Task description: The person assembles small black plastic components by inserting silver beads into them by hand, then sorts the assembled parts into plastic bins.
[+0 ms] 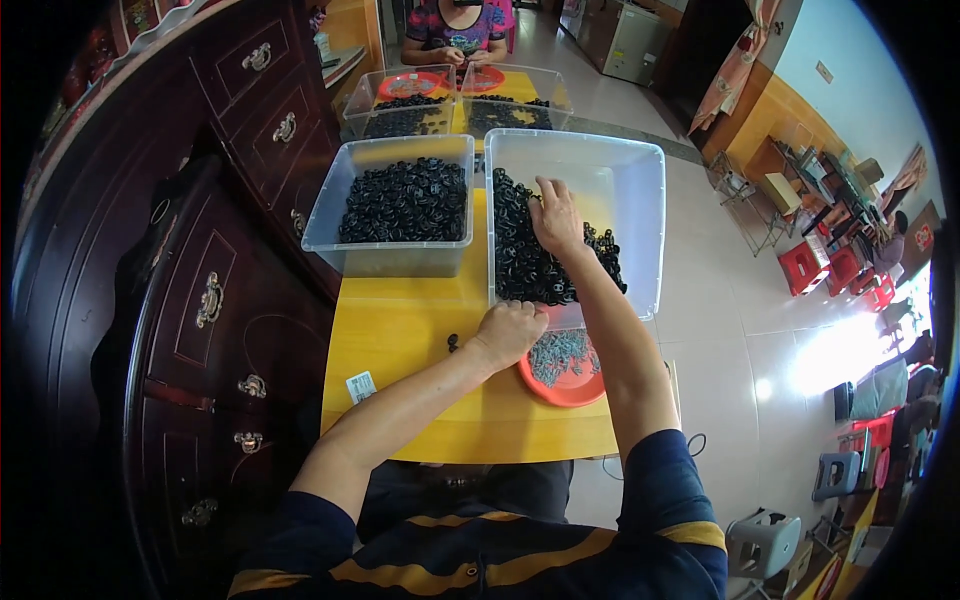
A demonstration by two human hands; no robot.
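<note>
My right hand [557, 215] reaches into the right-hand clear plastic bin [640, 215], over a heap of small black plastic pieces [520, 250]. Its thumb stands apart from the fingers, and nothing shows in its grasp. My left hand [510, 332] is closed at the near rim of that same bin, fingers curled over the edge. Just below the bin, partly under its front edge, a red plate [572, 392] carries many small grey metal pieces [558, 355]. A few loose black pieces [453, 342] lie on the yellow table left of my left hand.
Another clear bin [390, 262] full of black pieces stands to the left. Beyond are two more clear bins [400, 125] and red plates [410, 84], where a person [458, 35] sits. A white label [361, 387] lies on the yellow table [400, 315]. Dark wooden drawers [215, 290] border the left.
</note>
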